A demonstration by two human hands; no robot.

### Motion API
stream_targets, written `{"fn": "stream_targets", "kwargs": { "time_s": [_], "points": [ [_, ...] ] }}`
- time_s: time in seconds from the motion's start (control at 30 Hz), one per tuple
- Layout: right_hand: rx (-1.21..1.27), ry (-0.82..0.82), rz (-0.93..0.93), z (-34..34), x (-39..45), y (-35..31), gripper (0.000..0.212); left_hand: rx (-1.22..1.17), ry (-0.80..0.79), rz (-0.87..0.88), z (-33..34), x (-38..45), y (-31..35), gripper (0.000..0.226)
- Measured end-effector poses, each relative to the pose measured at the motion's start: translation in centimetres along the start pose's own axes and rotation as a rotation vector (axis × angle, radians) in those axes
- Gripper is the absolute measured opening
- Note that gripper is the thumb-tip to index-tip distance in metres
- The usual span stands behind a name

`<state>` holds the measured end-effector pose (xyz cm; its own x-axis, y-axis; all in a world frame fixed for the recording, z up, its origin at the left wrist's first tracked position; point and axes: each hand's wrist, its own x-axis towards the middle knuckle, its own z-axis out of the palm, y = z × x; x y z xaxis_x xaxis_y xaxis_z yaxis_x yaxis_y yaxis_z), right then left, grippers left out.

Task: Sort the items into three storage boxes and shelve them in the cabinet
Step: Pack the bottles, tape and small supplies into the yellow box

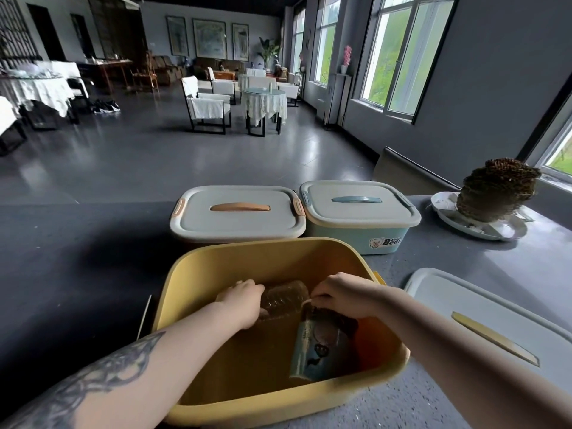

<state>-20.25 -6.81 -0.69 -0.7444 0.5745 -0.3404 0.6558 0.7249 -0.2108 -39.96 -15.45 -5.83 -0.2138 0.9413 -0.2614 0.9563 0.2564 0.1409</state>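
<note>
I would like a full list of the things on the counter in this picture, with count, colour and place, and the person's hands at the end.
open storage box: 1, yellow, nearest on the counter
clear plastic bottle: 1, transparent, lying inside the open box
printed can: 1, pale blue with dark picture, inside the open box, right of the bottle
closed box with orange handle: 1, grey lid, behind the open box
closed box with blue handle: 1, light blue, grey lid, right of the orange-handled one
loose lid: 1, grey with yellow handle, right of the open box
white dish: 1, far right, bearing a brown clump
counter: 1, dark grey
left hand: on the bottle
right hand: pinching the can's top
</note>
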Motion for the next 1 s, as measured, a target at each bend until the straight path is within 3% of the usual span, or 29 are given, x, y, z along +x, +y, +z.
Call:
{"fn": "stream_targets", "kwargs": {
  "time_s": [0.17, 0.27, 0.5, 0.67, 1.0],
  "points": [
    [-0.184, 0.113, -0.126, -1.5, 0.2, -0.2, 0.024, -0.041, -0.028, -0.004, 0.0, 0.4, -0.2, 0.048],
    [-0.262, 0.093, -0.138, -1.5, 0.8, -0.5, 0.025, -0.048, -0.044, -0.009, 0.1, 0.7, -0.4, 0.052],
    [0.113, 0.011, -0.038, 1.1, 0.8, 0.2, 0.032, -0.186, -0.041, 0.003, 0.0, 0.9, -1.1, 0.044],
    [0.113, 0.091, -0.057, 1.3, 0.9, 0.4, 0.042, -0.131, -0.020, 0.017, 0.3, 1.4, -1.4, 0.069],
    [-0.059, 0.074, 0.076, 1.2, 0.6, -0.2, 0.043, -0.053, 0.051, 0.058, 1.0, 1.1, -0.2, 0.077]
  ]
}}
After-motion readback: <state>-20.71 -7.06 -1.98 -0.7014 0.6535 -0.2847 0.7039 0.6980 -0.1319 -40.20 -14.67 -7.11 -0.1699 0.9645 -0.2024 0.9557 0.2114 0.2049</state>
